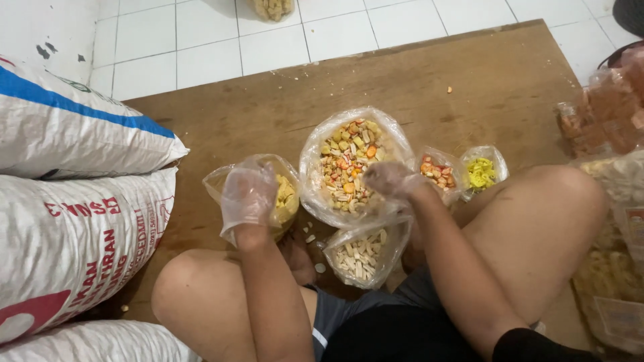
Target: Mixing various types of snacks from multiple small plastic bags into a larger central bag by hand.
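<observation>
A person is sitting cross-legged on a brown wooden board (469,87) laid over a white tiled floor (201,40), both hands in thin clear plastic gloves. At centre left of the frame, the left hand (248,196) is resting on the mouth of a small clear bag of pale yellow snacks (286,199), its fingers curled over the bag's rim and grasping the plastic. At the centre, the right hand (392,179) is lying against the right edge of the large open bag of mixed snacks (349,164); its fingers are bent loosely, and whether they are pinching the plastic or pieces of snack I cannot tell. Just below, between the knees, a bag of whitish stick-shaped crackers (362,256) is standing open, with a few loose pieces scattered beside it. To the right of the big bag, a small bag of orange pieces (437,173) and another of bright yellow pieces (481,172) are sitting side by side. Stacked woven sacks (74,194) are filling the left edge, and more packed snack bags (607,121) are lying at the right edge.
</observation>
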